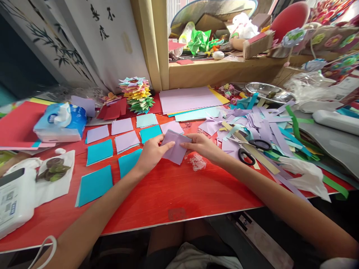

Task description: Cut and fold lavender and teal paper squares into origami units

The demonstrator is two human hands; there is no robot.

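Observation:
Both hands hold a small purple paper square above the red table, in the middle of the view. My left hand pinches its left edge, with the thumb on top. On the right edge, my right hand grips it between thumb and fingers. A thin blue-green edge shows along the top of the square, so other sheets may lie beneath it. Left of my hands are rows of small paper stacks, among them a teal stack and a purple stack.
Black-handled scissors lie on a heap of paper strips at the right. Large purple sheets and a folded-paper tower stand at the back. A tissue pack and white device are on the left.

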